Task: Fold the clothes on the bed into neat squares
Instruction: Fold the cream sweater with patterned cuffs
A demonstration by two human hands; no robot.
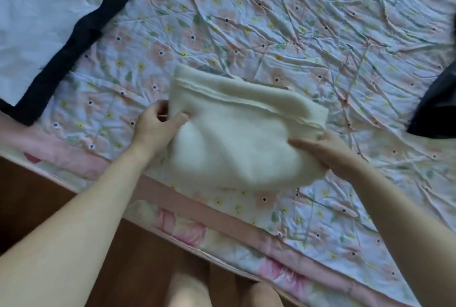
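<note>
Your left hand (158,125) pinches the folded cream knit garment's (237,139) left edge; your right hand (323,152) grips its right edge, above the floral quilt (296,35).

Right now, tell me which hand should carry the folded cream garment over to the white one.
Left, probably. The left hand grips the cream garment's edge nearest the white garment; the right hand holds the far edge.

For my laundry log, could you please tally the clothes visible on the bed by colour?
Cream: 1, the folded cream garment held by both hands
White: 1, white garment
Black: 2, black garment, black cloth
Total: 4
</note>
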